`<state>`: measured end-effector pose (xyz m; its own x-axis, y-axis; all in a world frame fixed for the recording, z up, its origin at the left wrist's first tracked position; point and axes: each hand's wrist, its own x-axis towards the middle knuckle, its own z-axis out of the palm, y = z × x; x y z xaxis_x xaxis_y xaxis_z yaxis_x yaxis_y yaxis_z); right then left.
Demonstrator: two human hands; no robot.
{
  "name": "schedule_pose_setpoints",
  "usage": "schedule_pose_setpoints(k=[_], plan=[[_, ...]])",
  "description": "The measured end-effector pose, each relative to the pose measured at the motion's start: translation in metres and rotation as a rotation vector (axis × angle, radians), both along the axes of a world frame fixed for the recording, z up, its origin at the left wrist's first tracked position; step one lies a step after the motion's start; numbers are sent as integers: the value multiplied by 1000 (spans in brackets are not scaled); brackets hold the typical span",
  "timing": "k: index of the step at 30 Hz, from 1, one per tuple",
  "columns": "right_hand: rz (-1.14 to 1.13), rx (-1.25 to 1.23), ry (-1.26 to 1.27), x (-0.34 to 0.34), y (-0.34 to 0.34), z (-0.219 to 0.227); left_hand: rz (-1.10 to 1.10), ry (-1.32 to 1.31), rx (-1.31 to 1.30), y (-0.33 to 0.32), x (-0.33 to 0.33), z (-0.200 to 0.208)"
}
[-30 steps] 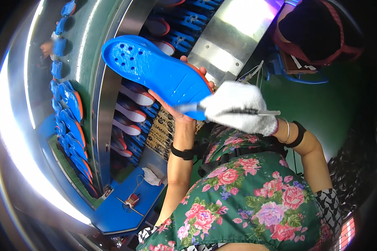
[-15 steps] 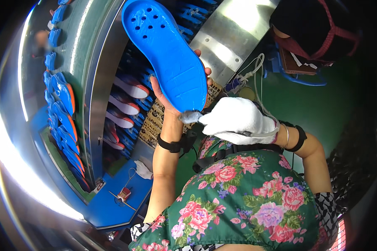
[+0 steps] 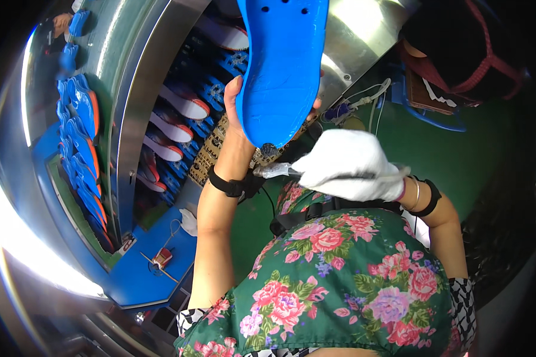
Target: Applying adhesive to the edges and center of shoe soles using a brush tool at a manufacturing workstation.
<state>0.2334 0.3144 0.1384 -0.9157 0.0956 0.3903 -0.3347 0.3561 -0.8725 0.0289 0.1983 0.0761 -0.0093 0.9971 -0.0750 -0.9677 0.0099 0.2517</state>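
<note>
The left hand is bare, its thumb pressed to one long edge of a blue shoe sole and its fingers curled round the other. The sole has swung since the earlier frames, from slanting up and left to nearly upright, and has risen, so its far end is cut off by the upper edge of the view. The brush, whose head overlapped the sole's near end half a second ago, now sits just below it. The right hand, in a white glove, has its fingers closed round the brush handle; the glove hides how each finger lies.

Well left of the left thumb, a row of blue soles with orange edges runs along a green surface. Nearer the thumb are shoes with white bottoms; below left is a blue table. Above the gloved fingers lies a shiny metal plate, to their right a green floor, and to their upper right another person.
</note>
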Motion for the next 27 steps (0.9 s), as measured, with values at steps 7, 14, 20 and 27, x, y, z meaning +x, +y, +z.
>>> schedule_pose_setpoints(k=[7, 14, 20, 27], plan=[[-83, 229, 202, -8, 4, -13, -153, -91, 0, -4, -17, -10], [-16, -370, -70, -10, 5, -7, -162, -125, -47, -2, -22, -15], [32, -619, -281, -7, -6, -5, -153, 106, -133, 1, -26, -13], [-316, -71, -65, -34, 73, 10, -17, -345, -162, 3, 13, -4]])
